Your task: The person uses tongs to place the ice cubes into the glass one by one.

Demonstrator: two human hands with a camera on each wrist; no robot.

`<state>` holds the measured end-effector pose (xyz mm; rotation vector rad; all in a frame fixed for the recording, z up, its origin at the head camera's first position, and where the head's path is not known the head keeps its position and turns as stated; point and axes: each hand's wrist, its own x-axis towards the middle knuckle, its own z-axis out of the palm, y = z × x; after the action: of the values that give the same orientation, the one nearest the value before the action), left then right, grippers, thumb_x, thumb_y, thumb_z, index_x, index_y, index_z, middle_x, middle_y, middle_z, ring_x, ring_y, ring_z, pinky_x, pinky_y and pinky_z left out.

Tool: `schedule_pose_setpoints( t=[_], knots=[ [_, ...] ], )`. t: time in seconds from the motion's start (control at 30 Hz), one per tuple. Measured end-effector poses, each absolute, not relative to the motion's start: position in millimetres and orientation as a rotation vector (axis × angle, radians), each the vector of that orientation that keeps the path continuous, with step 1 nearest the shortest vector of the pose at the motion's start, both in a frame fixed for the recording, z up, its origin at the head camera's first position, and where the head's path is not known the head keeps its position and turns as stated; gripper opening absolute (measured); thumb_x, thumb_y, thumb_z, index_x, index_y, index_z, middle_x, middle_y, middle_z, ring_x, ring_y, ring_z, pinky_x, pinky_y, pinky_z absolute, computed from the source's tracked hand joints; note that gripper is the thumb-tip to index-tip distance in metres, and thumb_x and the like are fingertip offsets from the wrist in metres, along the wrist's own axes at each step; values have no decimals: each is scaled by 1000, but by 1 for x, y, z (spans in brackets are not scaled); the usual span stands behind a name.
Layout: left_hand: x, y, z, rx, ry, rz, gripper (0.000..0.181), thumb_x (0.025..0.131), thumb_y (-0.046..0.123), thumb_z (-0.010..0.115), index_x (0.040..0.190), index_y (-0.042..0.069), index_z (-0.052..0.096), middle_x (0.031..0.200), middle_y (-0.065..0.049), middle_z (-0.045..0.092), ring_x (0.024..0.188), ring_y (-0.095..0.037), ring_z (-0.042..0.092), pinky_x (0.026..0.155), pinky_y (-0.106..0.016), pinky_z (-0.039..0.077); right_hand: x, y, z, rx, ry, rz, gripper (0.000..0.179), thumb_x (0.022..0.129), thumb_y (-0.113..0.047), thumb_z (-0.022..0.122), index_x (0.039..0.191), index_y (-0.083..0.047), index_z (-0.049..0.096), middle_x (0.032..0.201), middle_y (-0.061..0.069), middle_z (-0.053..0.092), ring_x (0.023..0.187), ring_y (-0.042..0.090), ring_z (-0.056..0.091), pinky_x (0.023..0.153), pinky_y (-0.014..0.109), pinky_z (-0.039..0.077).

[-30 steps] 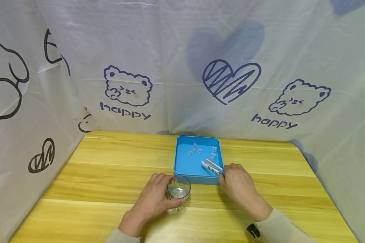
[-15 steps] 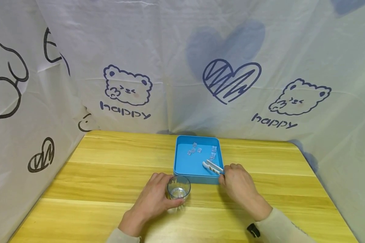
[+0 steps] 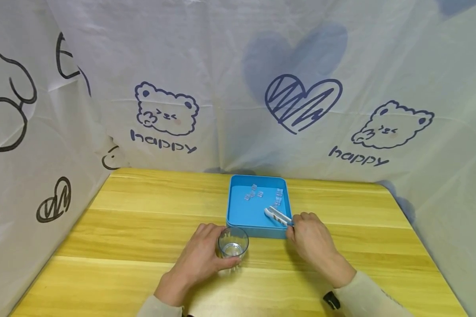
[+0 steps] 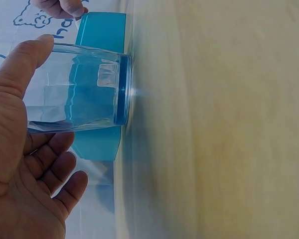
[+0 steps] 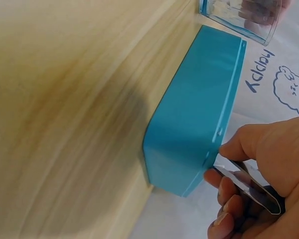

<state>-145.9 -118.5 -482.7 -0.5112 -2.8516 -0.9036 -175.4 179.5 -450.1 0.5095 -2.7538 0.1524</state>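
My left hand (image 3: 200, 253) holds a clear drinking glass (image 3: 233, 244) upright on the table, thumb on one side and fingers round the other. In the left wrist view, a clear cube (image 4: 107, 74) lies at the bottom of the glass. My right hand (image 3: 311, 235) pinches a pair of small tongs (image 3: 277, 215), white toward the tips, over the near right corner of a blue square tray (image 3: 238, 218). Several small clear cubes (image 3: 260, 193) lie in the tray, some at the left and others along the right wall. Whether the tong tips touch a cube is too small to tell.
The tray stands on a wood-grain table (image 3: 143, 211), just behind the glass. Behind and beside the table hangs a white cloth (image 3: 222, 88) printed with bears and hearts. A black object (image 3: 331, 300) shows at the right sleeve.
The arms of the tongs have drawn closer together, and their tips have shifted slightly to the right. My left hand and the glass have stayed in place.
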Motion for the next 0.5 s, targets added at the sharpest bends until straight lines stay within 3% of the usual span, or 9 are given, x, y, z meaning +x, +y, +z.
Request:
schedule_pose_setpoints(
  t=[0.5],
  knots=[
    [-146,-119,-483,-512,-2851,-917,78,74,53,93,133,9,66,121,-1,67,109,-16,53,97,-40,54,-175,189,-460,611,-2631,177,24,90,-10,75,74,-6,58,66,1,42,63,17,36,60,27,31]
  ],
)
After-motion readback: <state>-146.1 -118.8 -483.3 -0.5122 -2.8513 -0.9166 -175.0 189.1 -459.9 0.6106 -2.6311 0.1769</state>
